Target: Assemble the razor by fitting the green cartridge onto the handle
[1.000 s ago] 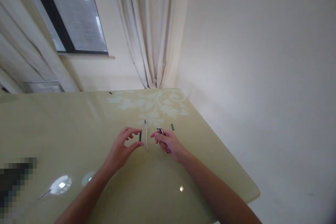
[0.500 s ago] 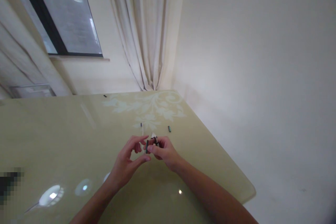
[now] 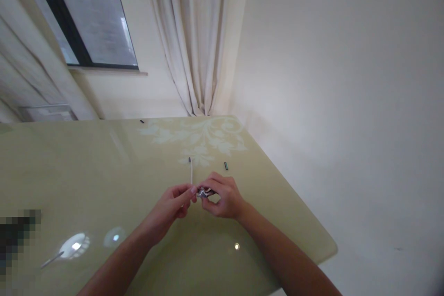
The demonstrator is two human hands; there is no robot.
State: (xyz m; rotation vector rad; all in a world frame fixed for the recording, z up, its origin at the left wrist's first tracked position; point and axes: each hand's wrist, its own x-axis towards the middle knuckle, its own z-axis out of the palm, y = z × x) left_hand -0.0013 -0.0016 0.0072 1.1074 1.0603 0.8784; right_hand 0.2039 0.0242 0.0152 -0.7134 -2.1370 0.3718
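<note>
My right hand (image 3: 224, 195) grips a small dark-and-silver object (image 3: 202, 192) between its thumb and fingers. Its exact kind is too small to make out. My left hand (image 3: 173, 202) is closed, thumb and forefinger pinched at the left side of that object; what lies between these fingertips is hidden. Just beyond the left fingertips, a thin white cord (image 3: 191, 173) with a dark end (image 3: 189, 160) lies on the table. A short dark green strip-like piece (image 3: 226, 166) rests farther off, past my right hand.
The glossy yellow-green table (image 3: 277, 222) has a pale floral pattern and a right edge along the wall. A tiny dark piece (image 3: 142, 121) lies near its far edge. At lower left are a thin pale rod (image 3: 52, 260) and a blurred dark shape (image 3: 17, 236).
My left hand has gone from spread fingers to a pinch at the object. The right hand has turned, and the dark green strip it held upright no longer shows. The view has shifted slightly.
</note>
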